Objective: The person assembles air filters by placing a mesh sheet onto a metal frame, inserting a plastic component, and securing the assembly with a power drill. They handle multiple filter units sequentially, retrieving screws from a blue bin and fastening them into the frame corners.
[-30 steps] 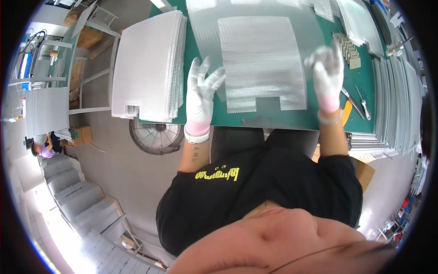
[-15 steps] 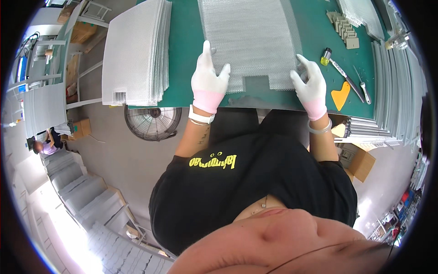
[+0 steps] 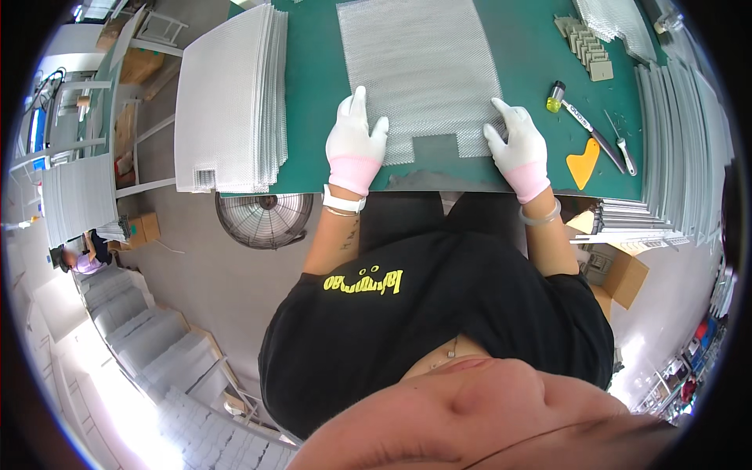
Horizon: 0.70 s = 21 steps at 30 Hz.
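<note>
Mesh sheet [image 3: 419, 70] under both hands' fingers [image 3: 356, 110]

Mesh stack [image 3: 227, 102], fan [image 3: 264, 219], orange scraper [image 3: 583, 163]

free: green mat [image 3: 309, 110] between mesh sheet [image 3: 419, 66] and sheet stack [image 3: 227, 102] | right blocked: hammer [image 3: 576, 113], orange scraper [image 3: 582, 163]

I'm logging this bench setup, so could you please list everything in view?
mesh sheet: one, silver, flat on the mat under both hands
cutting mat: one, green, on the bench
mesh stack: one, silver, left of the mat
small hammer: one, yellow head, right of the sheet
scraper: one, orange, near edge
floor fan: one, grey, below the bench
left hand: white glove, flat on the sheet
right hand: white glove, flat on the sheet
</note>
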Motion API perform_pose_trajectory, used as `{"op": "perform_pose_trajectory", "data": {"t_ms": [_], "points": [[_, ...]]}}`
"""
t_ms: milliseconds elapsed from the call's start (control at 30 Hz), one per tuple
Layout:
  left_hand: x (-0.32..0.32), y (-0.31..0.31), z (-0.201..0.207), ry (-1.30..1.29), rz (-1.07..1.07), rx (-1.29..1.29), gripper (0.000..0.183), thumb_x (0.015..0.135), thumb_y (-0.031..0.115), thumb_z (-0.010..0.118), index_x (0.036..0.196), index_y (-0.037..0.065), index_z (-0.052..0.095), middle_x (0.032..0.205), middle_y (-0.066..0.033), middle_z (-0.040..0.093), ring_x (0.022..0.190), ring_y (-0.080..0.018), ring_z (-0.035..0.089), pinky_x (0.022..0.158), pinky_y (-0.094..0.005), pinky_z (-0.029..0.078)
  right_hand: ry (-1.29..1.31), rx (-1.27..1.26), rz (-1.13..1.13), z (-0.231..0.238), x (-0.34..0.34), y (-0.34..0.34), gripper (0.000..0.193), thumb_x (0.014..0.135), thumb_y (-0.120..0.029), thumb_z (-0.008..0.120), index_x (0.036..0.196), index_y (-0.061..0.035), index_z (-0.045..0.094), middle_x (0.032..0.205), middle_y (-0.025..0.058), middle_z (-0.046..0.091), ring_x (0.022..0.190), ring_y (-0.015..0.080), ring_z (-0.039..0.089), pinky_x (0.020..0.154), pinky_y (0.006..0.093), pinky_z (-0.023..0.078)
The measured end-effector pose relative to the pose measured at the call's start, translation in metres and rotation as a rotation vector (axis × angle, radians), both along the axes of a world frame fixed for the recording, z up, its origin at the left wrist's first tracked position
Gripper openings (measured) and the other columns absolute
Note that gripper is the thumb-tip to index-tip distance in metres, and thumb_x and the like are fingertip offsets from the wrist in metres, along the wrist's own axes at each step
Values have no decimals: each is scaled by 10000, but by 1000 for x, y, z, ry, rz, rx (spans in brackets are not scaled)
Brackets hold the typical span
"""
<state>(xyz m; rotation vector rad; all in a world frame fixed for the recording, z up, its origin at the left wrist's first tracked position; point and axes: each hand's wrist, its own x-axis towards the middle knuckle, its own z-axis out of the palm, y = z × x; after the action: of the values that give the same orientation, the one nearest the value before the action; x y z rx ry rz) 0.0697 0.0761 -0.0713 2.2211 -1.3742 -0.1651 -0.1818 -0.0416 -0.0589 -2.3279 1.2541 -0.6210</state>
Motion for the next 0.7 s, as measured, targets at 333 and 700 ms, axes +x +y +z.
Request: {"op": "perform_pose_trajectory", "data": {"t_ms": [333,700], "points": [[13,-9,23,-175,-59,162,625,822,324,741,1397,169,553,1468,-187,437,1293,-419,466,1065,-512,406,177,-98,83,24,-14,-44,372,885,-343,655,1196,-140,668,1051,171,633,929,356,649,798,426,539],[14,-8,33,-339,-120,-223,672,846,414,709,1417,109,528,1542,-284,305,1413,-481,281,1167,-620,154,513,-64,-466,54,-60,-331,702,831,-572,670,1299,-58,569,1271,189,652,1071,340,676,836,456,560]]}}
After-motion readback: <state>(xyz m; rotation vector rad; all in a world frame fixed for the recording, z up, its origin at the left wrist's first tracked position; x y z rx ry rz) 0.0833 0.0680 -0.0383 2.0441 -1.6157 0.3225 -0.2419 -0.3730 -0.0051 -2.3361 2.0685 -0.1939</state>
